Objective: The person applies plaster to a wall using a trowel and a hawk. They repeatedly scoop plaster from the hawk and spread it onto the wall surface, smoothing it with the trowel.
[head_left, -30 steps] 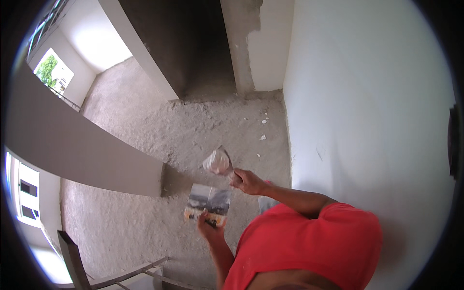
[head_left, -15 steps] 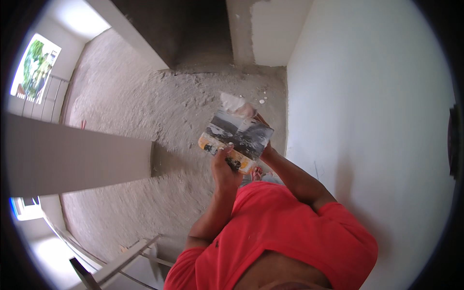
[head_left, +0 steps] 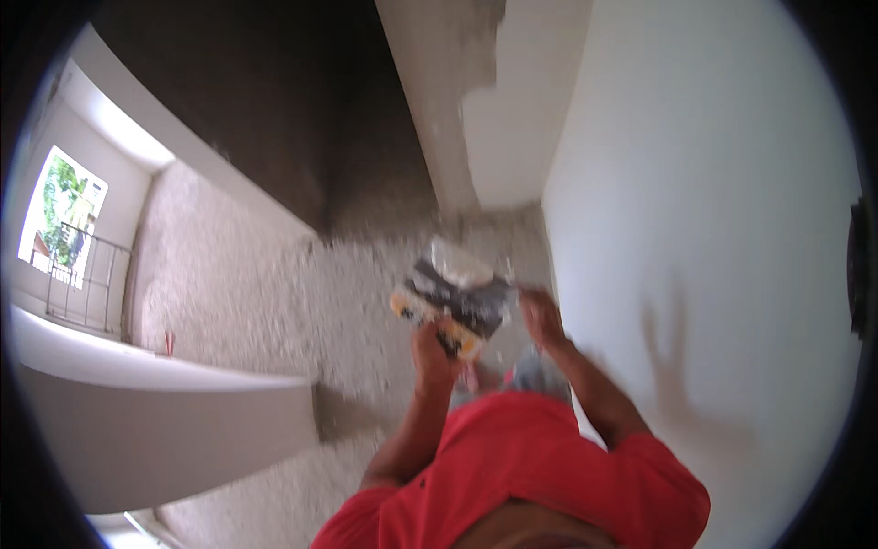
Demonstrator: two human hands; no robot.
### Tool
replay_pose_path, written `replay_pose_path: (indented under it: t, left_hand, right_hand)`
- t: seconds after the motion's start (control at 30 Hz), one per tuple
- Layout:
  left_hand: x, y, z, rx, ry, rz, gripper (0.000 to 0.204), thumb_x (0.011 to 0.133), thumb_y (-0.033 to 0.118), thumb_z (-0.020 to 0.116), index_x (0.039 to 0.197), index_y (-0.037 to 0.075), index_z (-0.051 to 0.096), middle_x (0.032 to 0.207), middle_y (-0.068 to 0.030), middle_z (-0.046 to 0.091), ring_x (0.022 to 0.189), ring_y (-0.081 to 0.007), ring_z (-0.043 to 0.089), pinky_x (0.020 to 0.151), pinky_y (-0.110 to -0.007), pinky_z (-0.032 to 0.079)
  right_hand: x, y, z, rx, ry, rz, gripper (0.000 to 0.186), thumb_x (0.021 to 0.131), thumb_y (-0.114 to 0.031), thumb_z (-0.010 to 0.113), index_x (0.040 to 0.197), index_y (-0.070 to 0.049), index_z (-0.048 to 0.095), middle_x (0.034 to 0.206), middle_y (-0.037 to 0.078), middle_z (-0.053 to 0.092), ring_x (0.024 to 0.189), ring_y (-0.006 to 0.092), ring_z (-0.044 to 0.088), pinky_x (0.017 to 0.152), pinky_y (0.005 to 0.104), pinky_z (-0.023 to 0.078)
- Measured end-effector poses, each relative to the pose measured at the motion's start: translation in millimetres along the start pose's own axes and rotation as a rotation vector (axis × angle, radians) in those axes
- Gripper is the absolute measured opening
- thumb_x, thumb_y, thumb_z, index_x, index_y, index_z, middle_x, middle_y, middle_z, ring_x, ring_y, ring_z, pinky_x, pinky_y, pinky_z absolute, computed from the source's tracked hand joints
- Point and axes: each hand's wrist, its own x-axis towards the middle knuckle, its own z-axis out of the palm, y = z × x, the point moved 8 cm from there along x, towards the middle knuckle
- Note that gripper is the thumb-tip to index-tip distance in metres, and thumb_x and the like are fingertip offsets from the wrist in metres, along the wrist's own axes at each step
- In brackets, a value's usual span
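Observation:
My left hand (head_left: 433, 352) grips a wide putty knife (head_left: 471, 309) by its orange-and-black handle edge. Its dark steel blade is smeared with white and tilts away from me above the floor. A lump of white putty (head_left: 460, 265) lies along the blade's far edge. Just off the blade's right end is my right hand (head_left: 541, 318), its fingers closed. What it holds is blurred and too small to make out.
A smooth white wall (head_left: 695, 183) rises close on my right. The rough concrete floor (head_left: 357, 293) stretches ahead and left. A dark opening (head_left: 302, 119) lies ahead, beside a partly plastered wall (head_left: 521, 137). A low wall (head_left: 183, 430) juts in from the left.
My right hand has come out from beneath the blade to its right side. The putty knife sits lower in view, still in my left hand. The view has tilted up toward the walls ahead.

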Motion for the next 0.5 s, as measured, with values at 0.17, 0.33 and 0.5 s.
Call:
replay_pose_path:
  t: [0.17, 0.33, 0.5]
  left_hand:
    - [-10.0, 29.2, 27.8, 0.121, -0.001, 0.163, 0.043, 0.079, 0.002, 0.058, 0.122, 0.000, 0.051, 0.109, -0.0100, 0.062, 0.101, -0.0285, 0.063, 0.091, -0.043, 0.050]
    - [-35.3, 22.2, 60.1, 0.106, -0.116, 0.223, 0.044, 0.079, 0.004, 0.059, 0.122, -0.001, 0.052, 0.111, -0.0110, 0.062, 0.104, -0.0294, 0.062, 0.094, -0.044, 0.048]
    - [-60.4, 62.1, 72.6, 0.107, -0.085, 0.371, 0.041, 0.077, 0.001, 0.058, 0.118, 0.000, 0.053, 0.106, -0.0088, 0.061, 0.099, -0.0257, 0.061, 0.089, -0.040, 0.049]
  right_hand:
    - [-99.0, 27.6, -23.0, 0.197, -0.091, 0.509, 0.037, 0.088, -0.005, 0.056, 0.124, -0.004, 0.060, 0.090, 0.015, 0.067, 0.080, 0.0274, 0.069, 0.074, 0.0403, 0.055]
    - [-231.8, 45.2, -50.2, 0.448, -0.279, 0.761, 0.031, 0.081, -0.007, 0.066, 0.111, -0.003, 0.065, 0.081, 0.015, 0.072, 0.071, 0.0241, 0.071, 0.070, 0.0343, 0.055]
    - [-250.4, -4.1, -86.2, 0.291, -0.461, 0.783, 0.040, 0.072, -0.020, 0.073, 0.108, -0.004, 0.067, 0.093, 0.017, 0.071, 0.085, 0.0309, 0.070, 0.075, 0.0378, 0.054]
